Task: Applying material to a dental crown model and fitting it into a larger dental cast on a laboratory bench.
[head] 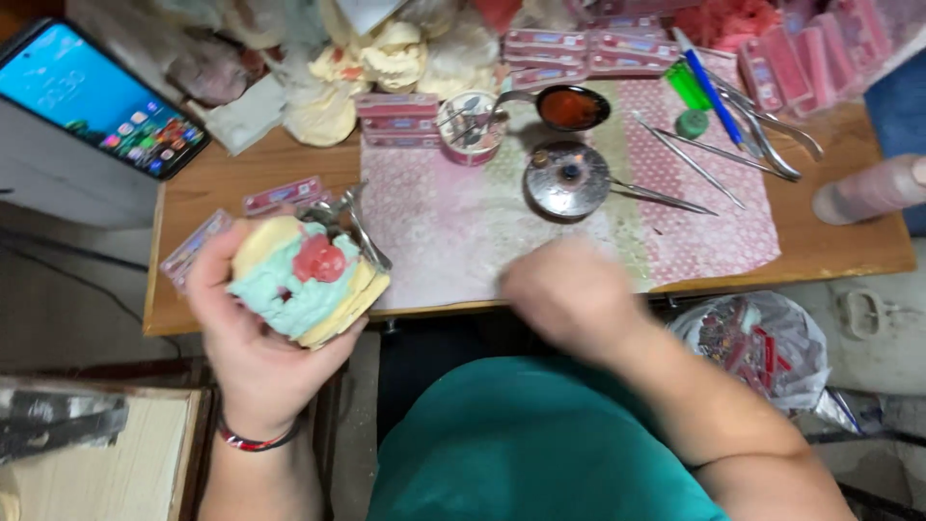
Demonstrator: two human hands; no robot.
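Wooden table (849, 241), spread with a pink patterned cloth (453, 222) across the middle. At far left, leaning on a grey box, a phone (96, 96) with lit screen, long axis running upper left to lower right. Heaped along the back edge, pale plaster casts (386, 58). Back right, flat pink rectangular packs (579, 53), stacked in rows; more of them tilted at the right corner (820, 53); another stack (397, 118) at the cloth's back left; two more (283, 195) lying at the table's left edge. Below the table at right, a clear bag (762, 338) holding red and dark bits. On the cloth, a round metal lid (567, 179), a ladle (571, 106) with red wax, a small cup (470, 125) of tools, thin metal instruments (690, 159), a blue pen (709, 82), a green cap (691, 123).

Held above the table's left front corner, in the left hand (246, 338): a cast (304, 280), cream plaster with mint-green mass and a red lump on top, long axis slanting from upper left down to lower right, red lump facing up toward the camera. Fingers wrapped around its underside and sides, gripping firmly. Red band on that wrist.

Right hand (569, 294) blurred over the cloth's front edge, seemingly curled; open or closed, cannot tell, nothing discernible in it.
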